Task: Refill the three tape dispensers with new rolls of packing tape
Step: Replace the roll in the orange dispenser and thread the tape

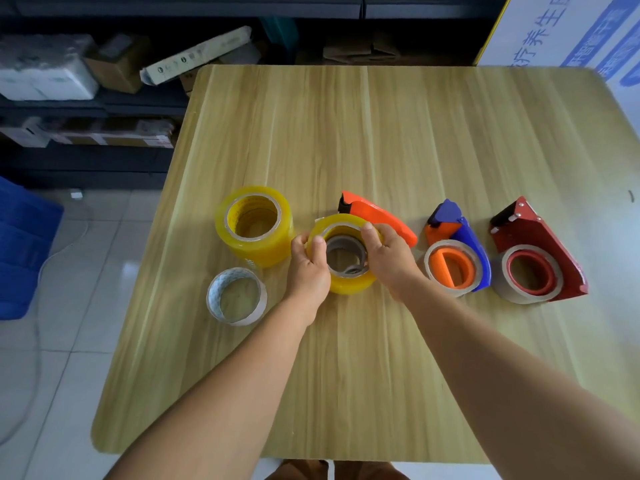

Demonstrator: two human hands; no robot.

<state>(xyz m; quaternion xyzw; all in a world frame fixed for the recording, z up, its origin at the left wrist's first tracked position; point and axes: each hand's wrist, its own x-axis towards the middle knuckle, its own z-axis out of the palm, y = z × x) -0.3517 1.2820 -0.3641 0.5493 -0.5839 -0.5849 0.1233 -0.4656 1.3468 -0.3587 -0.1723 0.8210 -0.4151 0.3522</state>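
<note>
Both hands nearest: left hand (309, 268) and right hand (389, 259) curl fingers round yellow tape roll (349, 284), upright on table (381, 133), hole up, over orange dispenser (379, 216); roll sits between them, equally near. Blue dispenser (479, 251) and red dispenser (540, 244) each ring an empty-looking core

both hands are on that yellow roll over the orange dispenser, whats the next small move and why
Probably press the yellow roll down until seated: both the left hand and right hand grip its rim, and it sits over the orange dispenser, whose hub shows inside the core.
</note>
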